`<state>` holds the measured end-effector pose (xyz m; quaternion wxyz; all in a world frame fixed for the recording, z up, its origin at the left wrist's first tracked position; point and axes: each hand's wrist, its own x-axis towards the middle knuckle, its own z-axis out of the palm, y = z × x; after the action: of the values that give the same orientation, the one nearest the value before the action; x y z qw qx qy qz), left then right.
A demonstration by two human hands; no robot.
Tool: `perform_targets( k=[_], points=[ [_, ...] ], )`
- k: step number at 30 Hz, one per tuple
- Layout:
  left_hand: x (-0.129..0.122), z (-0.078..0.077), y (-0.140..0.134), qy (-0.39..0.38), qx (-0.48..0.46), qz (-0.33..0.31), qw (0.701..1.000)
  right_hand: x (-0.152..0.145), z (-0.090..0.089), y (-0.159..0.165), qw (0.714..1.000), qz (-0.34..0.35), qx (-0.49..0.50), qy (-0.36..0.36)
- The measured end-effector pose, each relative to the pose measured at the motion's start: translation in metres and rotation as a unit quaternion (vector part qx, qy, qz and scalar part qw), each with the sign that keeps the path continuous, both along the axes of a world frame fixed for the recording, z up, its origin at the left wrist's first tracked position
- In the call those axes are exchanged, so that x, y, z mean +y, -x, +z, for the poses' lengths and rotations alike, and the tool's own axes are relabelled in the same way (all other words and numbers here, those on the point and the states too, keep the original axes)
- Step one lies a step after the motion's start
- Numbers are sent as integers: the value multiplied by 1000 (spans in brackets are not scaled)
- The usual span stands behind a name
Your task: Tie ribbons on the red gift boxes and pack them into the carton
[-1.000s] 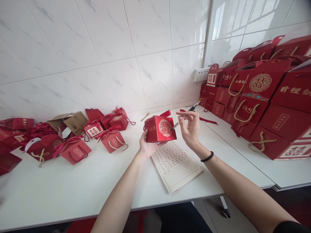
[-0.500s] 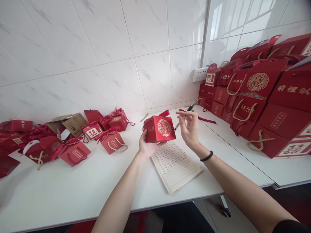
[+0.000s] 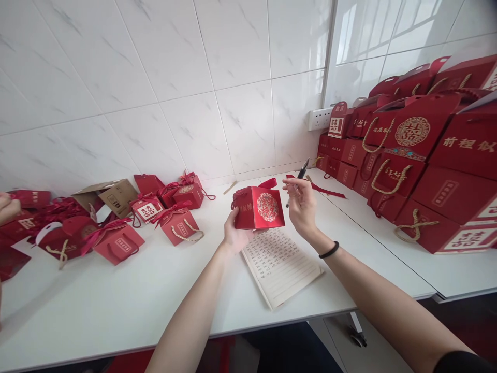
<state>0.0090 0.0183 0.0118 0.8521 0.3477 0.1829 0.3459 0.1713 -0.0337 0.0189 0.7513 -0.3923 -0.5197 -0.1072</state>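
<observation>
My left hand [image 3: 236, 232] grips a red gift box [image 3: 267, 208] from below and its left side, holding it tilted above the table. Gold writing marks one face, and a round gold emblem covers the other; a red ribbon [image 3: 267, 183] sticks out behind it. Just right of the box, my right hand [image 3: 302, 206] is closed around a black-capped pen [image 3: 303, 169], its cap end pointing up and away. Under the box lies an open notebook [image 3: 289, 280], its page partly filled with rows of handwriting; the box and left hand hide its upper part.
Tall stacks of red gift boxes [image 3: 411, 140] stand at the right. Smaller boxes [image 3: 180, 226] and a brown carton [image 3: 112, 197] sit at the left. Another person's hand [image 3: 8, 208] shows at the left edge. A power strip [image 3: 320, 119] is on the tiled wall.
The box in my left hand has shifted slightly right. The pen in my right hand now stands steeper. Another person's hand has come in at the left edge, among the boxes.
</observation>
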Motion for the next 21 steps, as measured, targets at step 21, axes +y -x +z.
perform_targets(
  k=[21],
  points=[
    [7,-4,1,-15,4,17,1000,0,8,2,987,133,94,-18]
  ],
)
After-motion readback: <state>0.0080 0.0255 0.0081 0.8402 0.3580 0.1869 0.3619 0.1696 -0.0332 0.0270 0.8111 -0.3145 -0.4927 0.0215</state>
